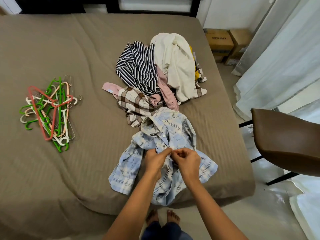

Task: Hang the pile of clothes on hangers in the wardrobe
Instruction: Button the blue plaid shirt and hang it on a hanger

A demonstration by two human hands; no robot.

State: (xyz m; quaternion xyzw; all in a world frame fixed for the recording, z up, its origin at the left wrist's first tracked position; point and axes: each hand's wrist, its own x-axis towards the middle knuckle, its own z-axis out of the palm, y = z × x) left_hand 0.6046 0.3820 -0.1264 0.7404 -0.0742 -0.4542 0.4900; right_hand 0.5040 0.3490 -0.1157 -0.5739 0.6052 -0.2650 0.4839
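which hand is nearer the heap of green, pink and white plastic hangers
Left. The left hand, pinching the blue plaid shirt, is toward the hangers; the right hand pinches beside it, farther off.

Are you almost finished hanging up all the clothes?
Not nearly. Done: one blue plaid shirt is spread at the near edge of the bed. In hand: the left hand and right hand pinch its front by the buttons. Left: the pile of clothes behind it, and the hangers all lie heaped on the bed, none holding a garment.
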